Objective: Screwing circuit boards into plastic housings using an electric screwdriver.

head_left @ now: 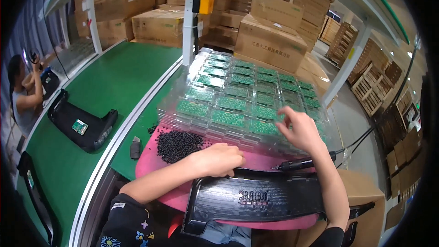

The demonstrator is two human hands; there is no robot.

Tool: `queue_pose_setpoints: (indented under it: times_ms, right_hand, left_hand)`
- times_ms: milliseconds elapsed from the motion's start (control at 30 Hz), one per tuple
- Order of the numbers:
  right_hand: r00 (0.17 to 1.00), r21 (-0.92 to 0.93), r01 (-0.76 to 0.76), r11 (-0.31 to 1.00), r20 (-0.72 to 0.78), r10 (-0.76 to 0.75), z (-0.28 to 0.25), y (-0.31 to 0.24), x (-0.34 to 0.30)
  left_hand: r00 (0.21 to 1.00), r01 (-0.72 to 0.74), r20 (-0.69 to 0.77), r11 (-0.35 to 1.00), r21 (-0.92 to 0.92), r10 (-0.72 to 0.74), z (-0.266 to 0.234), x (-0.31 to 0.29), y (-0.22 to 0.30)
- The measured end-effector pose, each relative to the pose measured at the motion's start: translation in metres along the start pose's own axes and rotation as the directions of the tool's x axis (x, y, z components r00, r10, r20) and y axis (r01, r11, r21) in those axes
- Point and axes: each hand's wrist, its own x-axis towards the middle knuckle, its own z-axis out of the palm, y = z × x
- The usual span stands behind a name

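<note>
My left hand [222,160] is closed, with its fingers curled at the upper rim of a long black plastic housing [206,196]. Whatever its fingers hold, if anything, is hidden under the hand. The housing lies across my lap and the front of a pink mat, with a row of looped slots near its middle. Over the stacked clear trays my right hand [299,130] hovers, fingers bent and apart from the thumb, nothing visible between them. Green circuit boards [228,118] fill the tray compartments. A black electric screwdriver [295,164] lies beneath my right wrist.
A heap of small black pieces [178,146] sits on the pink mat [148,158]. Left runs a green conveyor [137,71] carrying a black housing [82,126] with a board on it. A co-worker [27,91] is at its far side. Cardboard boxes [272,41] stand behind the trays.
</note>
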Motion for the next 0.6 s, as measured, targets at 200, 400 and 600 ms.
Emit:
queue_pose_setpoints:
  times_ms: [200,400,600]
  right_hand:
    - [0.979,-0.206,0.056,0.977,-0.181,-0.094,0.062,0.007,0.123]
    - [0.987,-0.216,-0.033,0.976,-0.163,-0.003,0.125,0.030,0.208]
    - [0.958,-0.129,-0.029,0.991,-0.286,-0.009,0.108,0.013,0.197]
  left_hand:
    - [0.957,-0.077,-0.276,0.994,0.075,0.095,0.025,0.002,-0.017]
    - [0.928,-0.182,-0.325,0.983,0.036,0.184,0.032,0.008,-0.025]
    - [0.940,-0.183,-0.290,0.983,0.014,0.179,0.031,0.008,-0.024]
